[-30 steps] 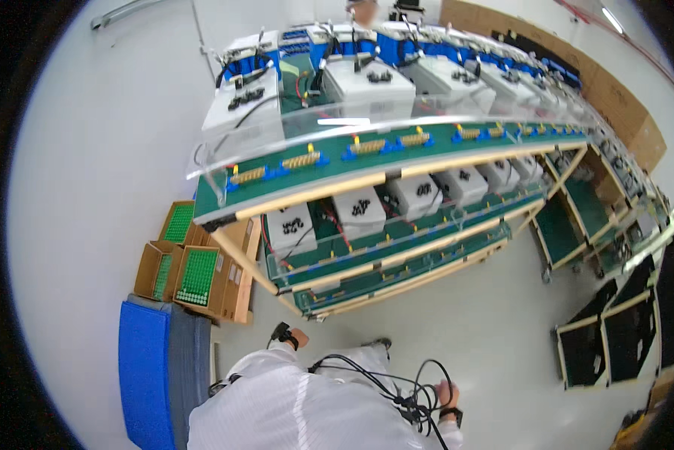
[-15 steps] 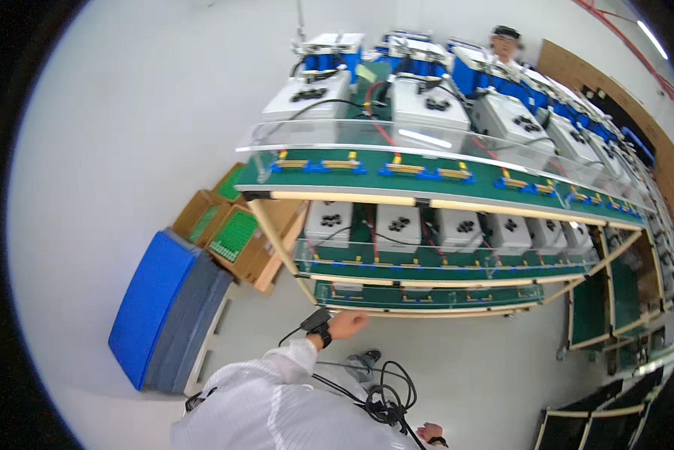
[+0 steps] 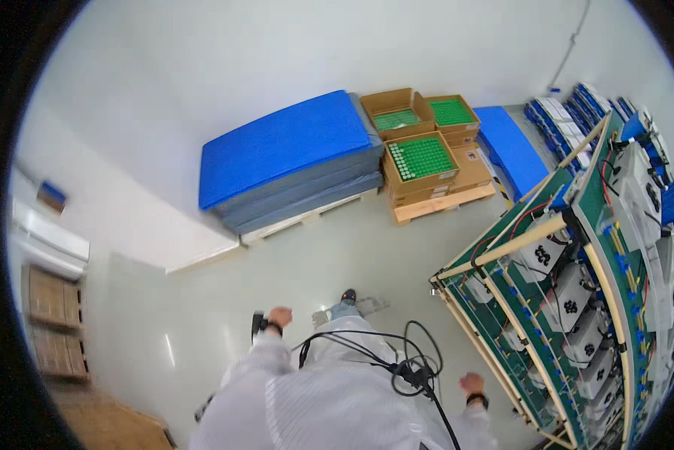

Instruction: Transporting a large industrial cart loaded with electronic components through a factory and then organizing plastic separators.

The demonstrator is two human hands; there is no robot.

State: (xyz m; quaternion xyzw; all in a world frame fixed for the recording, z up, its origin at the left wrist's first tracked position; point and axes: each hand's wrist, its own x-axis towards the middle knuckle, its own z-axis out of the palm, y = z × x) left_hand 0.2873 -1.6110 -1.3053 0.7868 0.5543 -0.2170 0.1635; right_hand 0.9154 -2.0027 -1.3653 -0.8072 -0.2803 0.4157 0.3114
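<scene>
My left hand (image 3: 280,316) hangs in front of my body above the grey floor. Its fingers are curled in, nothing shows in them, and a dark band and a small black device sit at the wrist. Lower right, my right hand (image 3: 472,383) is also loosely closed, with a dark band at its wrist and nothing visible in it. It is nearest to the tiered rack (image 3: 535,238). A looped black cable (image 3: 415,373) hangs across the front of my white coat (image 3: 329,409). Neither hand touches any of the things around.
A stack of blue-topped grey slabs (image 3: 292,154) lies on a pallet by the wall. Beside it, open cardboard boxes (image 3: 424,184) hold green trays. The rack at right carries several white units with black connectors (image 3: 571,307). Stacked brown boxes (image 3: 52,296) stand far left.
My view has swung left, so the rack moved from the centre to the right side. The slabs and boxes now lie ahead. My right hand and wrist show more fully; the other person is out of view.
</scene>
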